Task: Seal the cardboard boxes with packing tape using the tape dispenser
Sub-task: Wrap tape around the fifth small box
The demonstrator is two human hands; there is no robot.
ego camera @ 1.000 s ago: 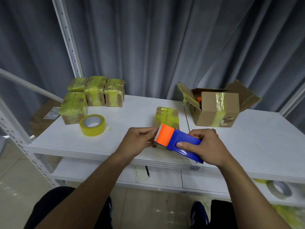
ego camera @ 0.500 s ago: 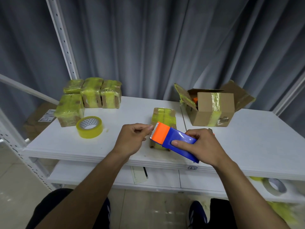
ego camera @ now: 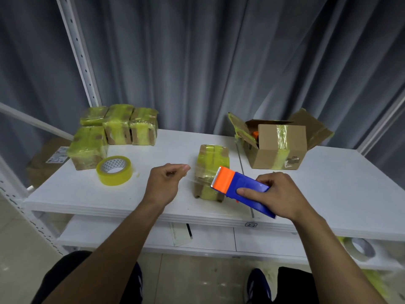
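Clear tape [ego camera: 198, 175] now spans the gap that has opened between the left hand [ego camera: 166, 183], pinching its free end, and the tape dispenser [ego camera: 236, 186] gripped in the right hand [ego camera: 279, 195]. It hangs over the small box [ego camera: 211, 156] mid-worktop [ego camera: 350, 183]; the next strip looks ready to lay.

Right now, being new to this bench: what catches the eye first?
The blue-and-orange tape dispenser, gripped by the right hand at front centre, before a small taped box. The left hand pinches a clear tape strip drawn from it. A yellow tape roll lies left on the table.
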